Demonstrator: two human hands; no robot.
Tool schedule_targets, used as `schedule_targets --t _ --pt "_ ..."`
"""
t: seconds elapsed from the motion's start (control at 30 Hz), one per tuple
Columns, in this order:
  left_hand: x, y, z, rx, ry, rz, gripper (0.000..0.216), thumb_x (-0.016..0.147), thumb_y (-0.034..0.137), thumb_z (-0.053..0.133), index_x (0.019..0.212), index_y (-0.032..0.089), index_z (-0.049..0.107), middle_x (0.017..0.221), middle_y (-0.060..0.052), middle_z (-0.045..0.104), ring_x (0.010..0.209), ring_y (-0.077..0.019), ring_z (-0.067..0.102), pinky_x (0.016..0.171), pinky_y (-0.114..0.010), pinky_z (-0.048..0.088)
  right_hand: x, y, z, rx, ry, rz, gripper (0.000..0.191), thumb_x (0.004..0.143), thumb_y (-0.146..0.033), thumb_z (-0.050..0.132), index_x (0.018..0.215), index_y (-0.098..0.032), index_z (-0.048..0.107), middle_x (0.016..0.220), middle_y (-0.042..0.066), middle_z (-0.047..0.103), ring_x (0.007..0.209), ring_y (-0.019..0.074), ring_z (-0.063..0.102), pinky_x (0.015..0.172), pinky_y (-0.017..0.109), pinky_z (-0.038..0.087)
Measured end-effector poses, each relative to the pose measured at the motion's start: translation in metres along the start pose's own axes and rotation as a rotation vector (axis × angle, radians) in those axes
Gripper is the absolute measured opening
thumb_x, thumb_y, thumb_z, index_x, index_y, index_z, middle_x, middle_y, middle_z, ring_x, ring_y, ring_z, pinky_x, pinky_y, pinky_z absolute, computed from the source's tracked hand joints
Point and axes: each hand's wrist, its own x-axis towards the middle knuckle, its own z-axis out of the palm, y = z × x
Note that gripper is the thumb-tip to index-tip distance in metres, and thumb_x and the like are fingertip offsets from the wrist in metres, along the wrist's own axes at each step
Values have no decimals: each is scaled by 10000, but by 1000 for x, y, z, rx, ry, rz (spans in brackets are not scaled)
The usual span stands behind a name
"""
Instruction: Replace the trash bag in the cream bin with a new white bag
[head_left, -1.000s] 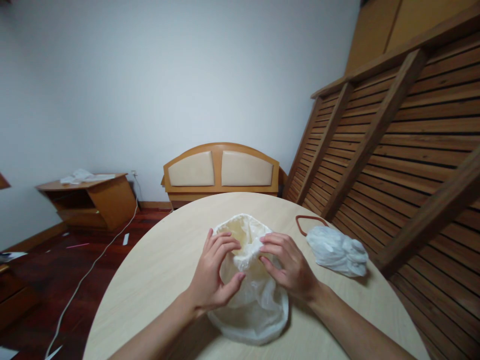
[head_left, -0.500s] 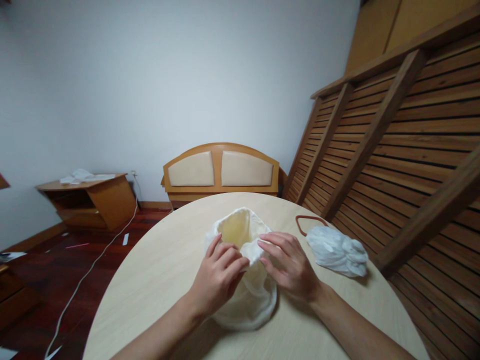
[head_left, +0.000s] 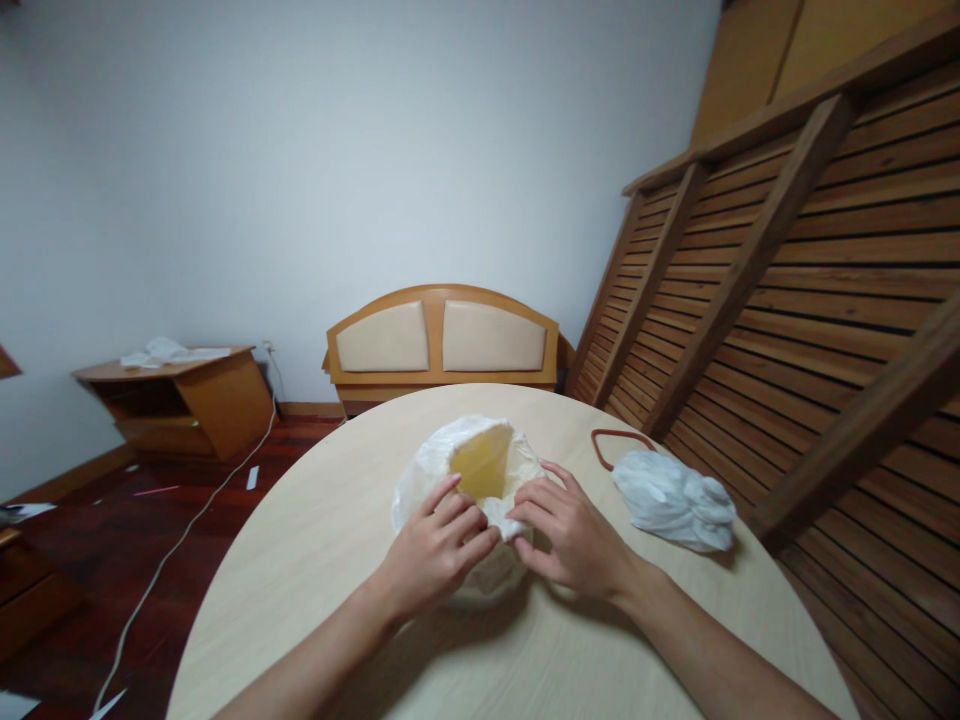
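A thin white plastic bag (head_left: 450,455) stands on the round pale wooden table (head_left: 322,560) with its mouth open toward me. My left hand (head_left: 435,550) pinches the near rim of the bag's mouth between thumb and fingers. My right hand (head_left: 574,535) pinches the same bunched rim just to the right. The two hands almost touch over the gathered plastic. The lower part of the bag is hidden behind my hands.
A second crumpled white plastic bag (head_left: 671,500) lies to the right, with a reddish-brown rubber band (head_left: 611,440) beside it. A slatted wooden frame (head_left: 787,300) leans along the right. A headboard (head_left: 442,345) and a low wooden cabinet (head_left: 180,400) stand by the far wall.
Both hands have gathered the bag's near rim and drawn it down and toward me. The bag has bunched up shorter, and less of it shows below my hands.
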Motion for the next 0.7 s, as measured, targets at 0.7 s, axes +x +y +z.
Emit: schedule_targets --t 0.7 --pt "1 -3 -1 -44 -67 115 89 957 207 602 888 218 658 842 11 678 877 -149 612 1158 -411 380 3 -10 4 -108 -228 -32 605 772 -174 684 1359 -165 538 1347 122 630 1261 272 546 1187 496 315"
